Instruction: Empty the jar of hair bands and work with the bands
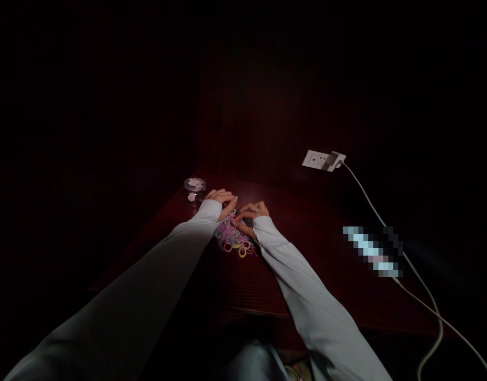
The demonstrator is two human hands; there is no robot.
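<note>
A small tangled pile of thin bands (229,233) lies on the tabletop (243,288), near the middle of the scene, mostly pink and lilac with flecks of other colours. The strands look soft and stringy, looping over one another; along the near edge a yellow ring (242,253) and a pink ring (228,247) keep a rounder shape, their rims slightly bumpy.

The left hand (222,200) arches over the far left of the pile, fingers bent and thumb stretched to the right. The right hand (251,214) curls at the pile's far right side, thumb and forefinger drawn close together, a thin finger ring (256,210) on it. The light is dim and the fingertips are small — I cannot tell whether either hand grips a strand or only touches the heap.

Smooth pale sleeves (306,286) reach the wrists, the cloth lightly creased. The tabletop is dark red-brown, with fine grain and a faint sheen.

Just left of the left hand stands a clear round container (194,184), pink and white pieces showing through. At far right, a flat white socket plate (316,160) carries a boxy plug (335,160); its slim white cable (364,190) curves nearer, passing a pixelated object (370,251) — its surface is hidden.
</note>
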